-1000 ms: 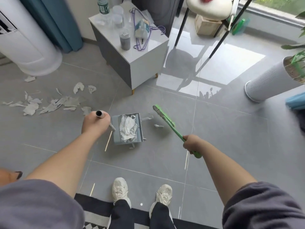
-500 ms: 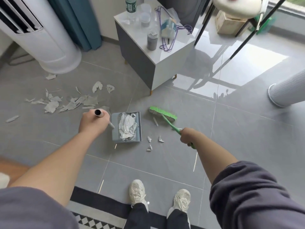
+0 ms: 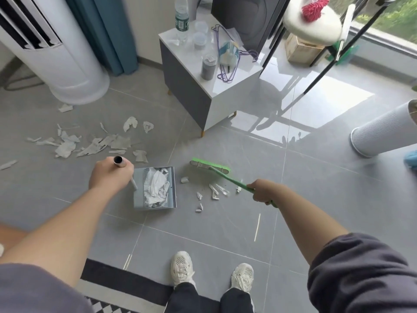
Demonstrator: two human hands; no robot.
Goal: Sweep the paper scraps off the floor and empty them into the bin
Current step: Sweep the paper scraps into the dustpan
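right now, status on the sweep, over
Left hand grips dustpan handle, right hand grips broom. Dustpan holds scraps; loose bits by the broom head, bigger pile left. Cabinet close behind.

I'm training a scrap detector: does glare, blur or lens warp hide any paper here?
Head view: sun glare whitens the floor right of the cabinet, clear of the scraps; scraps by the broom and in the dustpan look fairly sharp; wide-angle warp tilts things near the edges.

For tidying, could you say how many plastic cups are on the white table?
3: two clear plastic cups beside the water bottle, one dark-filled cup by purple hangers; none seems hidden.
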